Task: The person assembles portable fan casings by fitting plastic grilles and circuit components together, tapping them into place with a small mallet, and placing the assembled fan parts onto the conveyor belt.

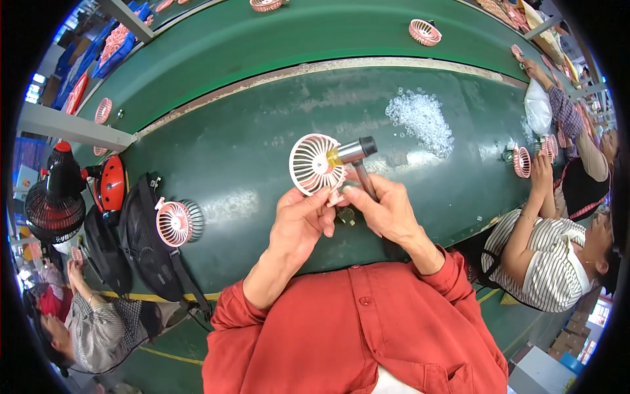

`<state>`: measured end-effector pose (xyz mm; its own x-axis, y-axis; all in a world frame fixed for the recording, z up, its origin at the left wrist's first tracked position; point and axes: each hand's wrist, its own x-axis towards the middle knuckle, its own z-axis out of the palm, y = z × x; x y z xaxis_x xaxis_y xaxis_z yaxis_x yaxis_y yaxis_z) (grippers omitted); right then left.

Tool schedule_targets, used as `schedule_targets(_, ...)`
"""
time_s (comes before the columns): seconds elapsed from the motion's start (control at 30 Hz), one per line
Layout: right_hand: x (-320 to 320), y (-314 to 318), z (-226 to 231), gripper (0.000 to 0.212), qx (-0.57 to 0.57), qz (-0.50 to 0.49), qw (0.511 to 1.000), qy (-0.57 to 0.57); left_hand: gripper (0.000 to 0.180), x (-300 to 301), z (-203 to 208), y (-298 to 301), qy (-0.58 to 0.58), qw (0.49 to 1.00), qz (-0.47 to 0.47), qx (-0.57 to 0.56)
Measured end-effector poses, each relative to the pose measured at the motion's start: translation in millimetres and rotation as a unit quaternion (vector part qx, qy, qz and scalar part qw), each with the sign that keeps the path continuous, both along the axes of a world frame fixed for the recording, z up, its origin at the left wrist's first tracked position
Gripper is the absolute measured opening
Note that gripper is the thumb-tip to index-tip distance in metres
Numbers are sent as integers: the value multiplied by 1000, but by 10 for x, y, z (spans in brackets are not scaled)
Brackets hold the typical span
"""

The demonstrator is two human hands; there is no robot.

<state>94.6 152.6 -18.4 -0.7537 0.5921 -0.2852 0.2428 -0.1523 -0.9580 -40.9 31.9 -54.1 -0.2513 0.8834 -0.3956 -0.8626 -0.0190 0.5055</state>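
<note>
In front of my chest, my left hand (296,220) grips a pink round fan housing (303,177) with white slats, pinching it at its lower edge. My right hand (392,215) is closed round the handle of a mallet (363,178); its metal head has a yellow face and a black face. The yellow face lies over the right side of the housing. Fingertips of both hands meet near the small pink stem (335,197) under the housing. A small green circuit board (347,215) shows just below, between my hands; what it is fixed to is hidden.
A heap of small clear rings (420,121) lies right of centre on the green table (256,125). Another pink fan housing (174,224) stands left, beside a black bag (148,240) and a black fan (55,209). Housings (425,33) lie on the green belt (341,29). Co-workers sit both sides.
</note>
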Motion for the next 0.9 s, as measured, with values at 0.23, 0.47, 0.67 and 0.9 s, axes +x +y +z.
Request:
schedule_targets(0.23,152,-24,-44,29,29,59,998,-11,34,-5,6,18,19,999,-13,-25)
schedule_targets(0.47,218,117,118,22,204,116,968,-93,23,30,60,40,123,992,1,-21)
schedule_targets(0.67,241,197,116,23,321,147,933,-77,24,-18,71,11,140,988,-44,-38)
schedule_targets(0.9,226,58,135,23,348,84,933,-20,19,-43,21,-56,24,997,-62,-48)
